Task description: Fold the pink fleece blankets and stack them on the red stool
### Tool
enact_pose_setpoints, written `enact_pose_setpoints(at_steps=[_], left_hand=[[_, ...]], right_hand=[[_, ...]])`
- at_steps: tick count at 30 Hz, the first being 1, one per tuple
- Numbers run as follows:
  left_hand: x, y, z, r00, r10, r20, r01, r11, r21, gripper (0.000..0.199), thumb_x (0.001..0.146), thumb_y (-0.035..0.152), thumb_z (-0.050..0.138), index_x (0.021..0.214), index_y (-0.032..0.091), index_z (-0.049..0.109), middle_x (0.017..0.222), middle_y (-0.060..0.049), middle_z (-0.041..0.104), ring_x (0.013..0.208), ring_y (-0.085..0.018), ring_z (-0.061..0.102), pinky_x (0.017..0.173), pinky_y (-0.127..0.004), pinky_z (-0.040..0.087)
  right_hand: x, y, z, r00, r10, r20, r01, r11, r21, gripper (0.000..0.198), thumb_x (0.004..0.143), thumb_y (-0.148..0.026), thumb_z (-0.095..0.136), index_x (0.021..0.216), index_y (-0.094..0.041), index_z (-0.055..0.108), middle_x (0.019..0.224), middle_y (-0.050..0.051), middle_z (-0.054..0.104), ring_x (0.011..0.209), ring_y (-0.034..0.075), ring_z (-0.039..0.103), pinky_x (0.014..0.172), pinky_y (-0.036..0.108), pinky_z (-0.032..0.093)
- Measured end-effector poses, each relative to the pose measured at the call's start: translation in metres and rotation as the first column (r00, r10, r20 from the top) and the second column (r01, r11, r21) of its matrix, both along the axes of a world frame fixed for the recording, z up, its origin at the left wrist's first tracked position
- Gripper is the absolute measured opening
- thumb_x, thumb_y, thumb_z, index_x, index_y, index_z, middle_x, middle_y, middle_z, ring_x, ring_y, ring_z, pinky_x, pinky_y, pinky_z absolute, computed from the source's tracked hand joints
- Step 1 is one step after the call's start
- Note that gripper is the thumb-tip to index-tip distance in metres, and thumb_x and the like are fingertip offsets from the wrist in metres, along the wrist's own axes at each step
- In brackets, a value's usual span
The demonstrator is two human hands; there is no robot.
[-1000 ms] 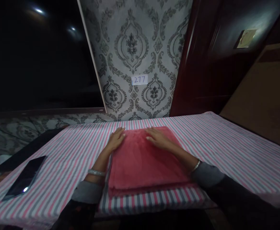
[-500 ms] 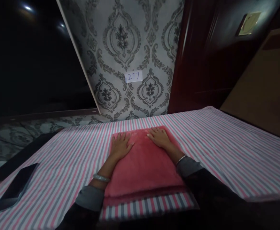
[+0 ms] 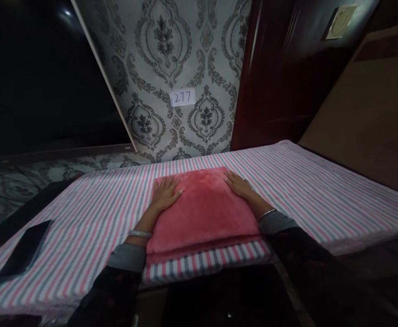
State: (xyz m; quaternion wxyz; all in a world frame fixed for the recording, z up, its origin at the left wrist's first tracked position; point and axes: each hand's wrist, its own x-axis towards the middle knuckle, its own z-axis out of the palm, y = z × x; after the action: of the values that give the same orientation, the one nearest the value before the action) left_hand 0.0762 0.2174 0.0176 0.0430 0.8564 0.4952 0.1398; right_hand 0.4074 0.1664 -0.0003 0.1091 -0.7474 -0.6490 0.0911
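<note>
A folded pink plush cloth (image 3: 202, 213) lies flat on the striped tablecloth (image 3: 100, 222), close to the table's front edge. My left hand (image 3: 165, 194) rests on its far left corner with the fingers spread. At the far right corner, my right hand (image 3: 239, 183) lies along the cloth's edge, fingers stretched out and palm down. Neither hand grips the cloth. Near the front, the cloth's layered fold shows as a darker band.
A dark phone or tablet (image 3: 23, 252) lies on the table at the left. Behind the table stands a patterned wall (image 3: 165, 68) with a paper label (image 3: 182, 97) reading 277. A large dark screen (image 3: 49, 81) is at the left, a brown board (image 3: 365, 104) at the right.
My right hand has slid right, from the cloth's top onto its far right edge. My left hand stays on the far left corner. The camera view has shifted slightly.
</note>
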Motion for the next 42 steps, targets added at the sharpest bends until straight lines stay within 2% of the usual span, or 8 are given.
enact_pose_setpoints(at_steps=[5, 10, 14, 19, 25, 35, 39, 42], left_hand=[[-0.018, -0.01, -0.003, 0.998, -0.061, -0.018, 0.061, 0.998, -0.011, 0.067, 0.094, 0.059, 0.041, 0.152, 0.024, 0.042, 0.162, -0.012, 0.032, 0.152, -0.033, 0.021, 0.122, -0.059, 0.004], [-0.047, -0.046, 0.008, 0.997, -0.062, -0.05, 0.057, 0.995, -0.082, 0.065, 0.095, 0.058, 0.041, 0.151, 0.025, 0.043, 0.162, -0.012, 0.031, 0.151, -0.033, 0.024, 0.12, -0.063, 0.012], [-0.051, -0.089, 0.012, 0.995, -0.09, -0.047, 0.092, 0.995, 0.038, 0.064, 0.095, 0.059, 0.042, 0.151, 0.028, 0.043, 0.162, -0.011, 0.032, 0.151, -0.034, 0.025, 0.12, -0.064, 0.007], [-0.043, -0.133, -0.013, 0.995, -0.094, -0.021, 0.095, 0.994, 0.049, 0.061, 0.097, 0.053, 0.042, 0.153, 0.031, 0.038, 0.164, -0.007, 0.028, 0.153, -0.034, 0.019, 0.117, -0.061, 0.027], [-0.053, -0.148, -0.029, 0.991, -0.125, 0.045, 0.121, 0.988, 0.095, 0.058, 0.1, 0.047, 0.036, 0.154, 0.025, 0.038, 0.164, -0.006, 0.028, 0.154, -0.028, 0.017, 0.122, -0.051, 0.025], [-0.072, -0.181, -0.039, 0.987, -0.111, 0.119, 0.101, 0.991, 0.087, 0.058, 0.101, 0.04, 0.035, 0.157, 0.027, 0.029, 0.163, -0.006, 0.031, 0.154, -0.027, 0.018, 0.123, -0.053, 0.027], [-0.081, -0.187, -0.038, 0.986, -0.146, 0.078, 0.134, 0.981, 0.138, 0.069, 0.097, 0.044, 0.049, 0.159, 0.027, 0.024, 0.163, -0.01, 0.032, 0.152, -0.031, 0.023, 0.12, -0.054, 0.032], [-0.084, -0.185, -0.029, 0.981, -0.193, 0.008, 0.188, 0.964, 0.187, 0.072, 0.094, 0.039, 0.056, 0.157, 0.023, 0.026, 0.16, -0.014, 0.036, 0.15, -0.033, 0.027, 0.117, -0.055, 0.037]], right_hand=[[0.024, -0.032, -0.005, 1.0, 0.022, 0.006, -0.022, 0.999, -0.032, 0.058, 0.104, -0.042, 0.018, 0.16, -0.03, 0.022, 0.162, 0.002, 0.03, 0.147, 0.031, 0.03, 0.114, 0.062, 0.029], [0.036, -0.061, 0.007, 0.995, 0.1, 0.003, -0.1, 0.995, 0.001, 0.061, 0.103, -0.041, 0.026, 0.16, -0.02, 0.026, 0.162, 0.008, 0.03, 0.148, 0.032, 0.029, 0.116, 0.052, 0.032], [0.006, -0.092, 0.012, 0.981, 0.145, 0.133, -0.17, 0.964, 0.207, 0.059, 0.103, -0.051, 0.03, 0.159, -0.03, 0.029, 0.165, 0.004, 0.023, 0.15, 0.036, 0.017, 0.116, 0.059, 0.026], [-0.031, -0.123, -0.011, 0.95, 0.282, 0.132, -0.304, 0.932, 0.196, 0.058, 0.103, -0.054, 0.034, 0.156, -0.033, 0.033, 0.165, 0.004, 0.024, 0.151, 0.035, 0.016, 0.114, 0.06, 0.029], [-0.018, -0.14, -0.038, 0.962, 0.265, 0.07, -0.273, 0.913, 0.303, 0.056, 0.104, -0.049, 0.031, 0.156, -0.028, 0.037, 0.164, 0.003, 0.027, 0.153, 0.028, 0.013, 0.119, 0.053, 0.028], [0.0, -0.184, -0.058, 0.972, 0.234, 0.0, -0.217, 0.899, 0.381, 0.057, 0.104, -0.047, 0.029, 0.158, -0.029, 0.03, 0.164, 0.006, 0.025, 0.147, 0.027, 0.032, 0.115, 0.051, 0.035], [0.008, -0.193, -0.058, 0.943, 0.333, -0.009, -0.296, 0.849, 0.438, 0.068, 0.099, -0.05, 0.046, 0.16, -0.029, 0.023, 0.163, 0.01, 0.026, 0.146, 0.029, 0.033, 0.115, 0.051, 0.037], [0.015, -0.195, -0.057, 0.927, 0.375, -0.012, -0.323, 0.815, 0.481, 0.066, 0.098, -0.038, 0.048, 0.159, -0.029, 0.024, 0.16, 0.01, 0.033, 0.142, 0.027, 0.04, 0.112, 0.046, 0.043]])
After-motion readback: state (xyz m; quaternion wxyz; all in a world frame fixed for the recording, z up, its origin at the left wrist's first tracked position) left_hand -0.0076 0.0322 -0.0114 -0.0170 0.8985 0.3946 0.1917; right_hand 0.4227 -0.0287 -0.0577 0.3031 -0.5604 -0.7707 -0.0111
